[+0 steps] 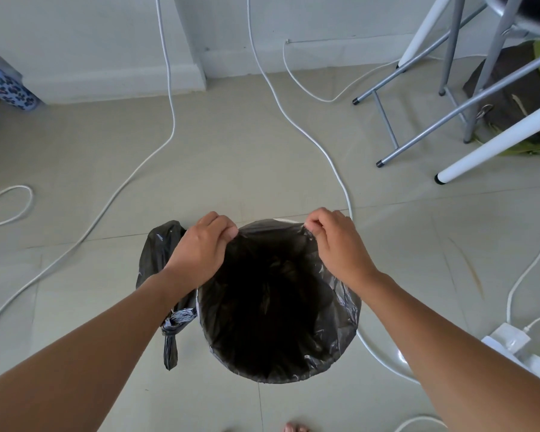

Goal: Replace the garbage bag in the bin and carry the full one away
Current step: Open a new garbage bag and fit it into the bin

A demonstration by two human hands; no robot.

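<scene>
A round bin stands on the tiled floor below me, lined with a fresh black garbage bag (278, 310) whose mouth is spread open. A sliver of the white bin rim (282, 220) shows at the far side. My left hand (200, 247) pinches the bag's edge at the far left of the rim. My right hand (337, 244) pinches the edge at the far right. The full black bag (156, 257), tied in a knot, rests on the floor against the bin's left side, partly hidden by my left forearm.
Several white cables (312, 141) snake across the floor around the bin. A power strip (512, 341) lies at the right. Metal stool legs (418, 141) and white table legs (496, 141) stand at the upper right, with a dark bag behind. My toes (295, 428) show at the bottom.
</scene>
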